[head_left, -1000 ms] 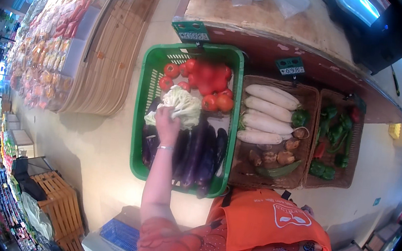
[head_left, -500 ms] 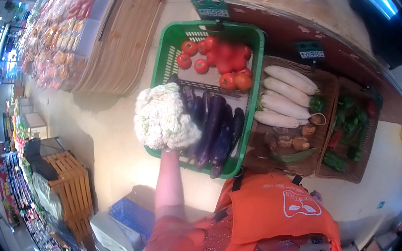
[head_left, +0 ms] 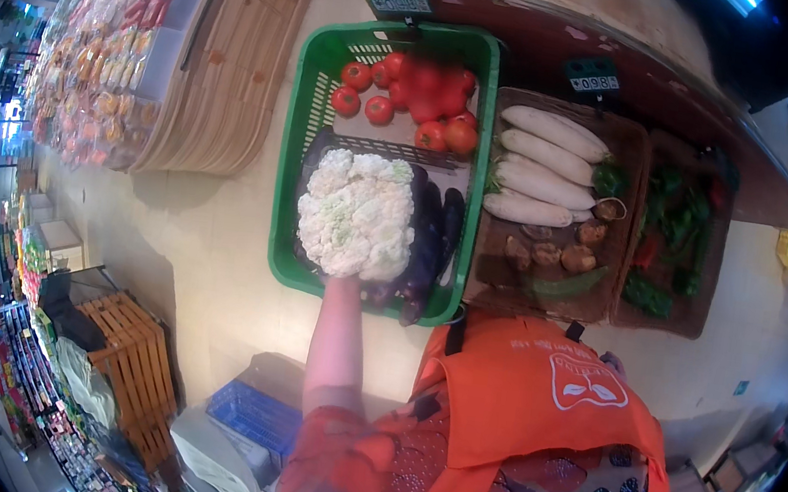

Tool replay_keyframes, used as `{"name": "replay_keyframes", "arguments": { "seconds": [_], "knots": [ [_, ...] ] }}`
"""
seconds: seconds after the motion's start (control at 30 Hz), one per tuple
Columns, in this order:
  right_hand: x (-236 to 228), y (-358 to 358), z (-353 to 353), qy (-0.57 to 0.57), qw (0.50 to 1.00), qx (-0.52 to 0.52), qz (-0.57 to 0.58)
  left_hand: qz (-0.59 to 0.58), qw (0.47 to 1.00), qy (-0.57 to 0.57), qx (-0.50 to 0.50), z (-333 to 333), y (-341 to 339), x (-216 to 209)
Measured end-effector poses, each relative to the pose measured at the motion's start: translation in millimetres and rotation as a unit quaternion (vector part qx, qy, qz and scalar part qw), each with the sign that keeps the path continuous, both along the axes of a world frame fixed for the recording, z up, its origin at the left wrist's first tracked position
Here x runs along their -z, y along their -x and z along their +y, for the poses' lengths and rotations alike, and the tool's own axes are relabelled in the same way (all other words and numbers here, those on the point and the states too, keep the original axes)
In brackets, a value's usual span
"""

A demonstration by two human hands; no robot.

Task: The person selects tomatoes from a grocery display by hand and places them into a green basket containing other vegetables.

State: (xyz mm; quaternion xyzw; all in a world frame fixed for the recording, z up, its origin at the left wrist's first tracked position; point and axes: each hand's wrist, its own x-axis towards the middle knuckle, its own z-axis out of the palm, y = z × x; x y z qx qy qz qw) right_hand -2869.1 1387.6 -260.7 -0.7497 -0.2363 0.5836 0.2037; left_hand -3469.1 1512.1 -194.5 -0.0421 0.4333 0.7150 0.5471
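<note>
A big white cauliflower [head_left: 357,214] hangs over the near-left part of a green crate [head_left: 286,184]. My left hand [head_left: 342,286] holds it from the near side, with the fingers hidden by the head. Under and beside it lie several dark purple eggplants [head_left: 427,240]. Red tomatoes [head_left: 378,110] fill the far half of the crate, past a black divider. Against the orange apron [head_left: 504,387], my right hand cannot be made out.
A brown basket to the right holds white radishes [head_left: 545,181], brown roots [head_left: 577,259] and a green gourd. Beyond it, another brown basket holds green peppers [head_left: 648,297]. A packaged-goods shelf [head_left: 132,57], a slatted wooden crate [head_left: 130,351] and a blue basket [head_left: 255,416] stand left.
My left hand has moved the cauliflower right, from the crate's left rim to over the eggplants. The crates have shifted slightly up and left in view.
</note>
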Motion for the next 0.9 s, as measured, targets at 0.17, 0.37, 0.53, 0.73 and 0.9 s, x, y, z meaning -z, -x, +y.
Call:
{"name": "replay_keyframes", "arguments": {
  "seconds": [0.17,0.37,0.53,0.73,0.9],
  "knots": [
    [-6,6,-10,-0.002,1.0,-0.003,0.005,0.02,0.998,0.011,0.054,10,-18,-3],
    [-4,13,-13,0.014,0.997,0.08,0.003,0.031,0.992,0.015,0.12,18,-54,-6],
    [18,-6,-35,0.026,0.996,0.088,0.009,0.033,0.982,0.023,0.186,33,-96,-14],
    [50,-28,-69,0.003,0.994,0.109,-0.001,0.017,0.965,0.024,0.262,48,-152,-20],
    [40,-51,-78,0.044,0.99,0.135,-0.004,0.008,0.944,0.006,0.331,33,-182,30]
  ]
}}
